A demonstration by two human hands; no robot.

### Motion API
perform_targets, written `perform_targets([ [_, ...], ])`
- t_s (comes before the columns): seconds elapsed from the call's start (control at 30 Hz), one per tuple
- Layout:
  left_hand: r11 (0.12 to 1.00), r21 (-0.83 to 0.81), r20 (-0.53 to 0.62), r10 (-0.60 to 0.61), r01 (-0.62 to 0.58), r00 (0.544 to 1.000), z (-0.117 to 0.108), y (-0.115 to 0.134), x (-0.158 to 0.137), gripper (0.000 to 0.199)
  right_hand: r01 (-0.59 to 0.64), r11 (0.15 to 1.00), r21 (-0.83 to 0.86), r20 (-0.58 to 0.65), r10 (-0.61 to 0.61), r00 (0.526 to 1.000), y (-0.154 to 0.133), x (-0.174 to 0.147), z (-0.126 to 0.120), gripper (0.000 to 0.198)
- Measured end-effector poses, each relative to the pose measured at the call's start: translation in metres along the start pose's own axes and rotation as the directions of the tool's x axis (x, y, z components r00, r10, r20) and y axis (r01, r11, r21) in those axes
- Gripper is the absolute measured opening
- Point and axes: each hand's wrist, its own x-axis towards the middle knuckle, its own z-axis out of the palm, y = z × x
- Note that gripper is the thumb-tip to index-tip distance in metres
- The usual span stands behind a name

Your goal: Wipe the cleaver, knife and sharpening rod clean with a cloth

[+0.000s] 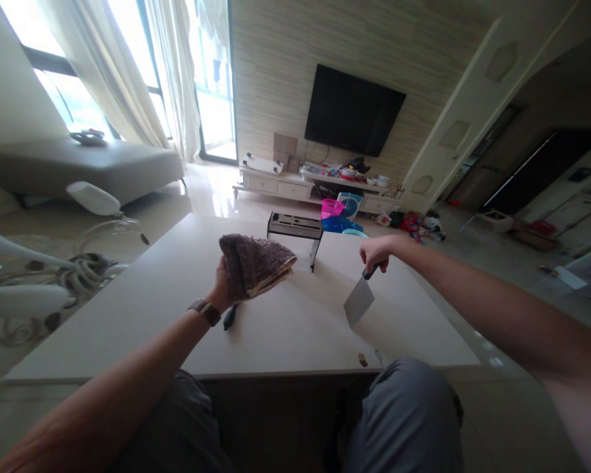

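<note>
A folded brown cloth [253,263] is in my left hand [220,286], held above the white table [142,315]; the cloth covers most of the fingers. My right hand [375,252] grips the dark handle of a cleaver [359,302], its broad blade pointing down toward the tabletop. Whether the blade's tip touches the table I cannot tell. Below the cloth lies a black handle [230,318], its other end hidden. Behind the cloth stands a black-framed rack or holder [295,226] with a slotted top.
Two small objects [363,359] lie near the table's front edge, close to my knees. Past the far edge are a pink basket [332,209] and a blue bag [342,225] on the floor. A low cabinet [276,187] stands under a television [354,108]. White lamp-like parts [93,198] are at left.
</note>
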Motion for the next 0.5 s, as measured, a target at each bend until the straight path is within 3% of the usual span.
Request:
perform_targets([
  [0.13,0.994,-0.061,0.087,-0.08,0.086,0.993,0.013,0.0,-0.006,0.058,0.004,0.998,-0.07,0.018,-0.002,1.0,-0.006,0.0,0.001,0.039],
  [0.3,0.994,-0.111,0.073,-0.01,0.018,0.997,0.02,0.005,-0.012,0.059,0.122,0.991,-0.059,-0.027,-0.124,0.992,0.015,-0.027,-0.031,0.035],
  [0.4,0.991,-0.125,0.093,-0.032,0.043,0.995,0.025,0.009,-0.015,0.061,0.305,0.938,0.167,-0.258,-0.257,0.931,0.041,-0.045,-0.046,0.038],
  [0.5,0.99,-0.12,0.127,-0.055,0.07,0.99,0.029,0.01,-0.015,0.062,0.492,0.737,0.464,-0.521,-0.222,0.824,0.045,-0.053,-0.026,0.04],
])
